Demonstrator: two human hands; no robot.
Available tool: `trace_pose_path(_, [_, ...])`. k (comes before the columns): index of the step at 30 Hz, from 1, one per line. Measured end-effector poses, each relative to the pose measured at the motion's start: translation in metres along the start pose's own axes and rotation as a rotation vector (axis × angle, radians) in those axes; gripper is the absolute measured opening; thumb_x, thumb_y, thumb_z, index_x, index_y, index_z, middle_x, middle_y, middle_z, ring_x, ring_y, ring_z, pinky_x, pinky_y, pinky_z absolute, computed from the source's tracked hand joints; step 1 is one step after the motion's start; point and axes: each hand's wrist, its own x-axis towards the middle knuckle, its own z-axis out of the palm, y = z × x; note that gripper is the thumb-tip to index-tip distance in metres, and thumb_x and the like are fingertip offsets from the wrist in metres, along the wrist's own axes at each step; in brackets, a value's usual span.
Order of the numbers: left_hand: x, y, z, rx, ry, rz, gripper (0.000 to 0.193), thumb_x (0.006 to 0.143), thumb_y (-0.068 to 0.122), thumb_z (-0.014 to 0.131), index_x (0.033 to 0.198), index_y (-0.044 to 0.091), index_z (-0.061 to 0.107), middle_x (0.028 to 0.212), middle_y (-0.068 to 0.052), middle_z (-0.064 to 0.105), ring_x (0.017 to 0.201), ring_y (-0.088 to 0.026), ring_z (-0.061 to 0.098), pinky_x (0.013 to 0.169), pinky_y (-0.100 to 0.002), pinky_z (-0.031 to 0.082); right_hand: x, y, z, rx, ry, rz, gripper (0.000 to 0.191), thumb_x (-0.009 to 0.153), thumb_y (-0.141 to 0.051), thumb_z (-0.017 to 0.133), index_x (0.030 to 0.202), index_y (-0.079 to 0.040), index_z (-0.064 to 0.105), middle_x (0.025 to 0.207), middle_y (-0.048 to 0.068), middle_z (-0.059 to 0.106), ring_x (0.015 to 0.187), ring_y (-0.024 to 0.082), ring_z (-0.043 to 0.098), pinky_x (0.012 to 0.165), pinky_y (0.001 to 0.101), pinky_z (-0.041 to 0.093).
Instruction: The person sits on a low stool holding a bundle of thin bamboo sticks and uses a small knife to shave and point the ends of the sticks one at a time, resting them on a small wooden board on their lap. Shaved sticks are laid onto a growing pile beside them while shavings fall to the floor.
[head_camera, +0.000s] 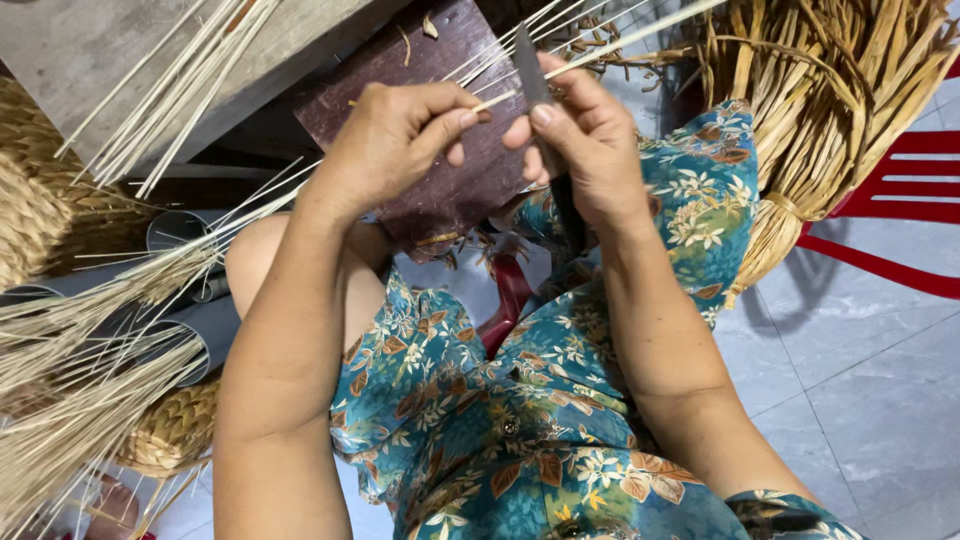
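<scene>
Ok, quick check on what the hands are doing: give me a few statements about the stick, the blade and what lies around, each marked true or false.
1. The left hand pinches a thin pale stick at its near end. True.
2. The right hand is empty. False: its grip is closed on a dark knife, the blade pointing away from the person.
3. The knife blade lies against the thin pale stick. True.
4. The hands work over a white cloth. False: a dark reddish-brown board lies under them.
5. A bundle of dried straw-coloured reeds lies at the upper right, beside a red plastic chair. True.
</scene>
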Motion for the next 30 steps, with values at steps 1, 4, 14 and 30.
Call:
trace_pose_path(1, [-0.001, -0.001, -0.001, 0.0, 0.003, -0.024, 0.018, 0.105, 0.018, 0.065, 0.116, 0.009, 0.075, 0.075, -0.001, 0.074, 0.064, -0.005, 0.067, 0.057, -0.024, 0.049, 0.002, 0.0, 0.003, 0.019, -0.019, 0.012, 0.047, 0.113, -0.009, 0.063, 0.156, 0.0, 0.048, 0.095, 0.017, 0.073, 0.065, 0.015, 0.065, 0.059, 0.0247, 0.053])
trace_pose_path(4, [-0.006, -0.003, -0.01, 0.008, 0.025, -0.07, 0.018, 0.104, 0.018, 0.065, 0.116, 0.009, 0.076, 0.077, -0.001, 0.075, 0.066, -0.006, 0.067, 0.059, -0.025, 0.05, 0.01, -0.018, -0.014, 0.069, 0.18, -0.083, 0.044, 0.109, -0.008, 0.063, 0.15, -0.003, 0.048, 0.094, 0.016, 0.073, 0.063, 0.015, 0.064, 0.056, 0.0269, 0.053])
trace_pose_path(14, [-0.003, 0.008, -0.001, -0.018, 0.084, -0.064, 0.014, 0.102, 0.017, 0.068, 0.109, 0.007, 0.076, 0.075, -0.002, 0.074, 0.067, -0.006, 0.068, 0.059, -0.025, 0.05, 0.002, 0.006, 0.014, 0.04, 0.086, -0.025, 0.039, 0.108, -0.011, 0.062, 0.144, -0.004, 0.051, 0.096, 0.014, 0.074, 0.067, 0.013, 0.066, 0.06, 0.024, 0.055])
trace_pose_path(30, [-0.009, -0.004, -0.018, -0.072, 0.078, -0.092, 0.016, 0.1, 0.017, 0.067, 0.108, 0.007, 0.077, 0.075, 0.001, 0.075, 0.069, -0.003, 0.068, 0.063, -0.023, 0.052, 0.002, -0.032, -0.031, 0.061, 0.244, -0.236, 0.056, 0.104, -0.012, 0.065, 0.156, -0.005, 0.044, 0.092, 0.012, 0.073, 0.062, 0.012, 0.064, 0.054, 0.0237, 0.051])
